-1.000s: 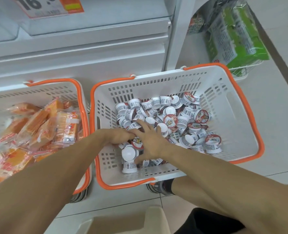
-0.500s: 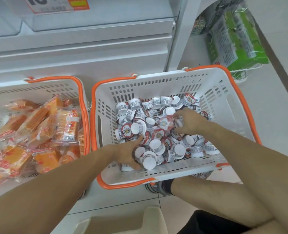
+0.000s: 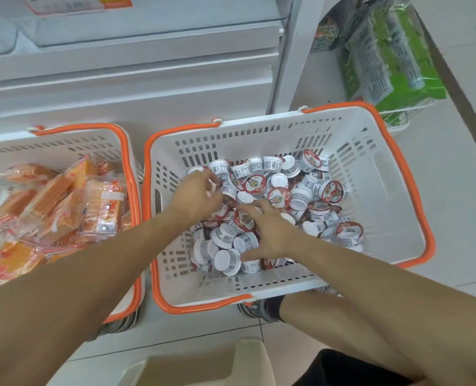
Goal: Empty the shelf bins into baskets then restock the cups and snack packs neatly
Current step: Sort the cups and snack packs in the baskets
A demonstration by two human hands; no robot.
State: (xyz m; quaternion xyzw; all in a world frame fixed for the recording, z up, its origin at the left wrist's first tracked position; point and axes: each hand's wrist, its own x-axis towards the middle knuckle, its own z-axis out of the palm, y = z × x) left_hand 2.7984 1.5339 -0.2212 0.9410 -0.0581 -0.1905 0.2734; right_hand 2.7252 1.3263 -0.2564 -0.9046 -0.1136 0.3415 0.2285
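White slotted basket (image 3: pixel 370 174) of round cups (image 3: pixel 281 196); left hand (image 3: pixel 195 196) curled among them, right hand (image 3: pixel 270 232) splayed flat.

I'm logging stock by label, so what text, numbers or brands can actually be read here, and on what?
None can be read.
Price sign at the top edge: cut off by the frame, digits unreadable.
Cup lids: red and white graphic, characters blurred.
Cup sides: fine print and barcodes, too small.
Snack packs: white labels and red characters, blurred.
Green packages: dense print, too small.
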